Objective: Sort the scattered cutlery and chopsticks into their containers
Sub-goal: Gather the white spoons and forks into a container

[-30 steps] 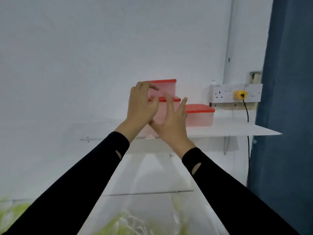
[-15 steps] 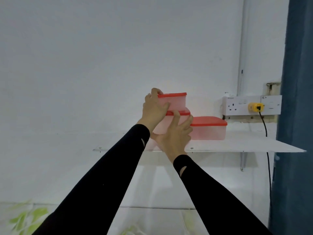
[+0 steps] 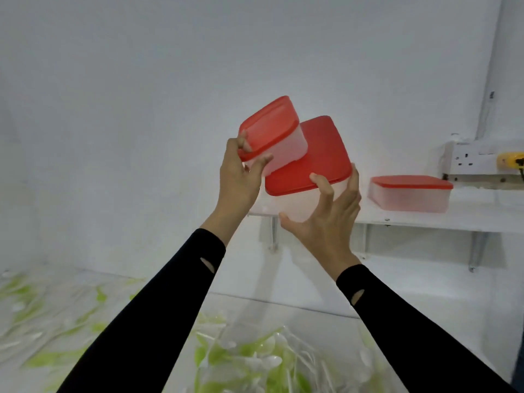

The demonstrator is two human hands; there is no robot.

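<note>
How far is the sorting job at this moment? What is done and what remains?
Nothing looks sorted yet. In hand: the left hand grips the small red-lidded container and the right hand holds the larger container, both lidded and tilted. Left: a third container sits on the shelf, and the white cutlery lies scattered below.
</note>
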